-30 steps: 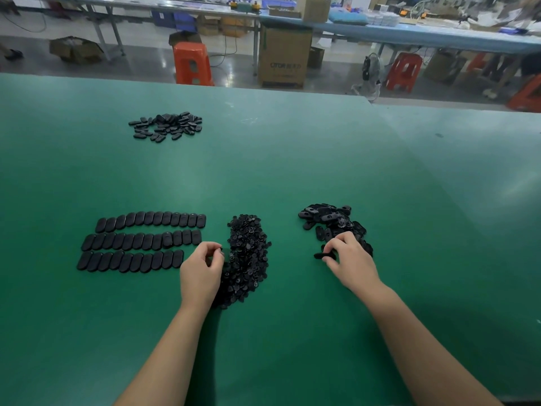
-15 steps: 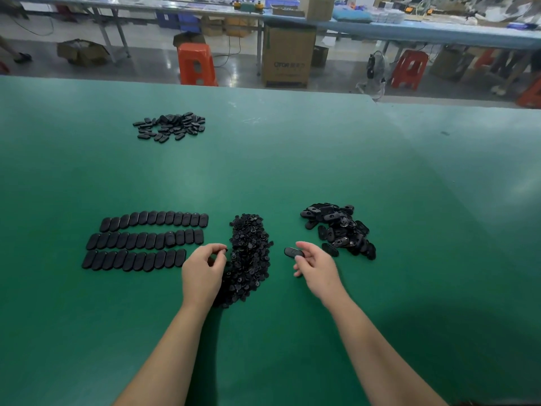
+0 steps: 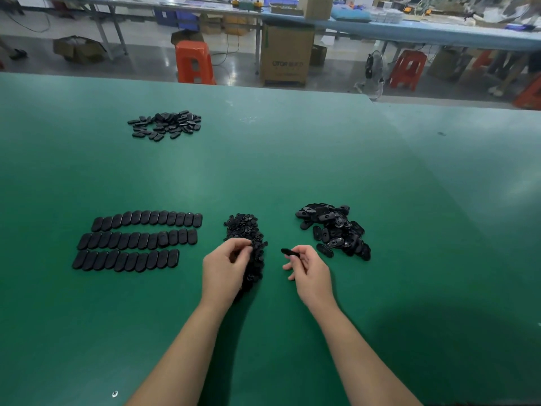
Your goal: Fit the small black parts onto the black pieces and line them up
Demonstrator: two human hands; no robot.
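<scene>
Two bare forearms reach in from the near edge over a green table (image 3: 263, 171). The left hand (image 3: 224, 268) rests at the near end of a long heap of small parts (image 3: 247, 230), with fingers curled and fingertips together at the heap's edge; whether a part sits between them is too small to tell. The right hand (image 3: 311, 271) hovers just right of that heap, clear of the surface as far as can be seen, and pinches one oval piece (image 3: 289, 252) between thumb and forefinger, the piece sticking out to the left towards the other hand. The two hands are near each other but apart.

Just right of the right hand lies a loose pile of pieces (image 3: 333, 230), jumbled and overlapping, some showing a hollow underside. To the left of the left hand, three rows (image 3: 137, 243) of oval pieces lie flat, side by side and touching, each row slightly curved; the nearest row is the shortest.

Farther off, towards the left, a second scattered pile (image 3: 165, 124) of similar dark pieces lies well apart from everything else.

Beyond the table's far edge there is a grey floor with an orange stool (image 3: 194, 61), a cardboard box (image 3: 287, 54), a second red stool (image 3: 407, 68) to the right, and a long bench (image 3: 409, 30) carrying boxes and clutter.
</scene>
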